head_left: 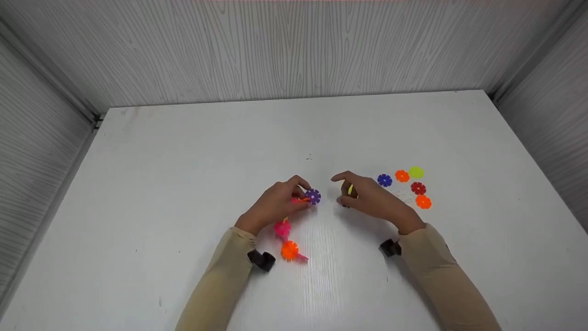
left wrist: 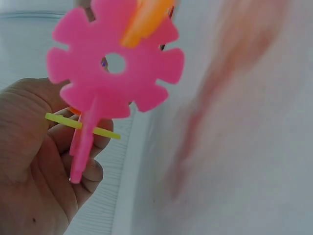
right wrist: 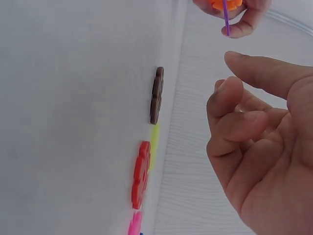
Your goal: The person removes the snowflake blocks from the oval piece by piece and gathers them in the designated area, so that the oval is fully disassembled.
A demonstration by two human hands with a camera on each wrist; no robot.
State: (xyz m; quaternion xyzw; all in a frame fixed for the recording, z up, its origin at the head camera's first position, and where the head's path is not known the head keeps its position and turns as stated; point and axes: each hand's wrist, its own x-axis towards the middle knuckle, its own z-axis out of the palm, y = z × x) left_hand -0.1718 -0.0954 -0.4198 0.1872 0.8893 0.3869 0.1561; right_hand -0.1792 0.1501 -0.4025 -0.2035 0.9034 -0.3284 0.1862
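Note:
My left hand (head_left: pixel 278 202) pinches a chain of slotted plastic flower discs, with a purple disc (head_left: pixel 316 193) at its fingertips. Below the palm hang a pink disc (head_left: pixel 282 228) and an orange disc (head_left: pixel 289 251). In the left wrist view a large pink disc (left wrist: pixel 142 83) stands close to the camera, and a yellow disc (left wrist: pixel 106 132) shows edge-on by the fingers. Just right of the chain, my right hand (head_left: pixel 367 195) holds nothing, its thumb and index finger apart and the others loosely bent. Beneath it lie a dark brown disc (right wrist: pixel 156 95) and a yellow disc (right wrist: pixel 154 147).
To the right of my right hand lie loose discs: blue (head_left: pixel 384 183), two orange, one of them a near orange disc (head_left: pixel 423 205), a yellow-green disc (head_left: pixel 416 172) and a red disc (head_left: pixel 418 191). Wood-grain panels (head_left: pixel 294 50) enclose the white table (head_left: pixel 183 161) at back and sides.

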